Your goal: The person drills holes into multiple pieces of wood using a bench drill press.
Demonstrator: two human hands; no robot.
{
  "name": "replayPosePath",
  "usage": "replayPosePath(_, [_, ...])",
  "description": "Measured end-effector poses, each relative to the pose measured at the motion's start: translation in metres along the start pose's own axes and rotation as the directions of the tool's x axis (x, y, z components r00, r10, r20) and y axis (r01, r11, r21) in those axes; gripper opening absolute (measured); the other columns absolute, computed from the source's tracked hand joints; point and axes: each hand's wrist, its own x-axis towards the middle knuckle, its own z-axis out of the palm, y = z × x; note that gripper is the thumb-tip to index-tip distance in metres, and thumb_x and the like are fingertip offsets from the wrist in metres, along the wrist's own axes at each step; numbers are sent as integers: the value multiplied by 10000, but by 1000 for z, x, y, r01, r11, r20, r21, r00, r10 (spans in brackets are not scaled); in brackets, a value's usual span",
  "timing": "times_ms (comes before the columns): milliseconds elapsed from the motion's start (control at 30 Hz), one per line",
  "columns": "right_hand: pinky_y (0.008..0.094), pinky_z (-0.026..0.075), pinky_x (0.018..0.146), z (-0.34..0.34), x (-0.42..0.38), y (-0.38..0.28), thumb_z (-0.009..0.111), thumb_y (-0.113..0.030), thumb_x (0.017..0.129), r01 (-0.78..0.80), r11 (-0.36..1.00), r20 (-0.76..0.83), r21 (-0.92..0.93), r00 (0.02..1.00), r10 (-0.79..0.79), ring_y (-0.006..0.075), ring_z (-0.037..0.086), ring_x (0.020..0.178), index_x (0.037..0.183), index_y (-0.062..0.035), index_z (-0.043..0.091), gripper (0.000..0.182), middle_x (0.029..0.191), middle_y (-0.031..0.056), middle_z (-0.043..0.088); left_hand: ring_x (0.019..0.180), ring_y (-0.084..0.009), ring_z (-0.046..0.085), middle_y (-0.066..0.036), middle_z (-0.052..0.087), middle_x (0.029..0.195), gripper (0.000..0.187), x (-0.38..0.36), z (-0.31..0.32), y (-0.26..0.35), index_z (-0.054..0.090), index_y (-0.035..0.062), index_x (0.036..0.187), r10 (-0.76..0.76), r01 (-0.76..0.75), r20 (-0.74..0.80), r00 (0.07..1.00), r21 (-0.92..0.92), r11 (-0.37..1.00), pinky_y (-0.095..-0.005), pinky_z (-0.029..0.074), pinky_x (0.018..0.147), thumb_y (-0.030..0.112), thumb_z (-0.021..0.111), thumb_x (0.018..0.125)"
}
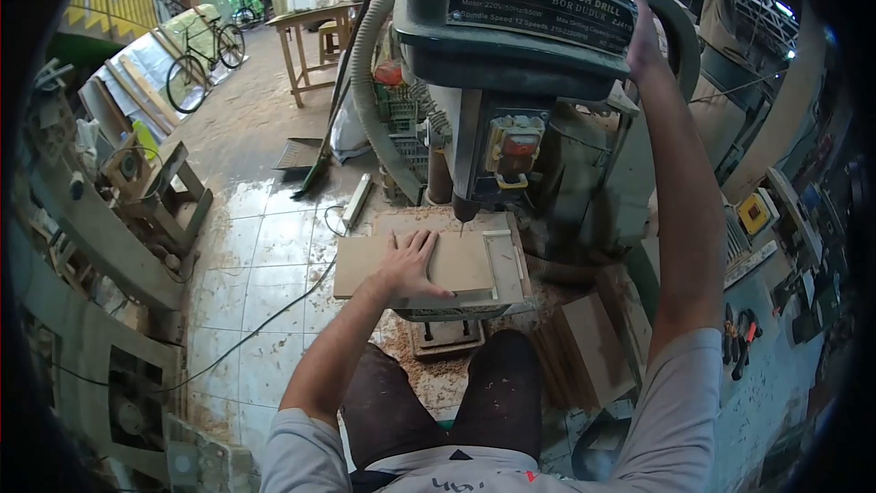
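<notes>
My left hand (412, 267) lies flat with spread fingers on a light brown board (465, 265), pressing it against the drill table (514, 290). The board's right end meets a pale strip (494, 260) on that table. Above the board's far edge hangs the drill chuck (466, 210), with a thin bit pointing down near the wood. My right hand (643, 32) is raised, fingers straight up, along the right side of the green bench drill's head (511, 55). A switch box with a red button (518, 148) sits on the drill's front.
Several boards (589, 347) lean at the lower right, by the drill's base. A black cable (265, 329) crosses the tiled floor on the left. A broom (315, 173) and dustpan (298, 154) are beyond. Wood shavings (438, 372) cover the floor below the drill.
</notes>
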Motion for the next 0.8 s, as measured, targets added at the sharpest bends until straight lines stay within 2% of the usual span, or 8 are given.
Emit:
replayPosePath(100, [333, 505, 860, -36, 13, -14, 396, -552, 956, -213, 976, 281, 39, 940, 194, 194, 646, 857, 1058, -41, 610, 563, 982, 84, 671, 1391, -356, 229, -215, 266, 1477, 1332, 0, -2, 0, 178, -47, 1452, -9, 9, 8, 1000, -21, 1000, -652, 75, 1098, 812, 621, 535])
replayPosePath(133, [314, 512, 785, -30, 3, -23, 380, -561, 959, -202, 978, 203, 59, 961, 187, 166, 625, 727, 974, -50, 612, 561, 749, 46, 646, 1390, -343, 234, -203, 273, 1476, 1332, 0, 0, -1, 189, -38, 1451, -6, 6, -8, 1000, -14, 1000, -659, 77, 1094, 818, 620, 526])
replayPosePath(167, [314, 512, 785, -31, -5, -30, 380, -561, 959, -215, 975, 205, 55, 958, 200, 166, 625, 727, 974, -50, 612, 561, 749, 46, 646, 1390, -330, 238, -191, 280, 1475, 1332, 0, 1, -2, 200, -29, 1450, -4, 4, -21, 1000, -7, 1000, -667, 79, 1091, 825, 620, 518])
replayPosePath(267, [284, 472, 619, -26, -37, -50, 356, -604, 949, -150, 810, 223, -567, 919, 326, 141, 513, 542, 802, 15, 634, 694, 459, 10, 423, 1393, -331, 230, -192, 272, 1479, 1349, 1, 4, -2, 198, -29, 1451, -4, 4, -26, 1000, -18, 1000, -667, 79, 1090, 837, 615, 504])
replayPosePath(367, [248, 371, 438, -15, -79, -38, 368, -270, 971, 111, 361, 211, -926, 944, 252, 115, 428, 444, 819, -40, 579, 347, 563, 0, 446, 1392, -339, 229, -196, 270, 1478, 1354, 1, 5, -3, 196, -30, 1451, -8, 7, -28, 1000, -19, 1000, -667, 78, 1092, 838, 616, 500])
replayPosePath(467, [248, 386, 476, -25, -99, -32, 450, -265, 947, 241, 262, 333, -935, 849, 410, 99, 453, 499, 944, -34, 601, 277, 649, 0, 484, 1389, -347, 232, -204, 274, 1473, 1354, 2, 4, -4, 197, -32, 1450, -2, 1, -39, 999, -22, 1000, -665, 75, 1093, 837, 618, 501])
replayPosePath(567, [258, 402, 510, -31, -124, -8, 522, -293, 923, 127, 232, 215, -964, 888, 406, 91, 479, 560, 1035, -31, 598, 295, 699, -3, 508, 1387, -351, 238, -212, 279, 1469, 1350, 0, 4, -4, 198, -34, 1450, 2, -3, -45, 999, -22, 1000, -664, 72, 1094, 836, 616, 506])
replayPosePath(800, [294, 412, 427, -19, -176, 2, 623, -344, 872, -39, 148, 85, -988, 662, 745, 122, 534, 446, 895, 34, 554, 385, 583, 38, 544, 1390, -346, 240, -224, 280, 1468, 1326, -2, -2, 0, 187, -40, 1449, -1, 1, -26, 1000, -7, 1000, -640, 79, 1109, 808, 635, 534])
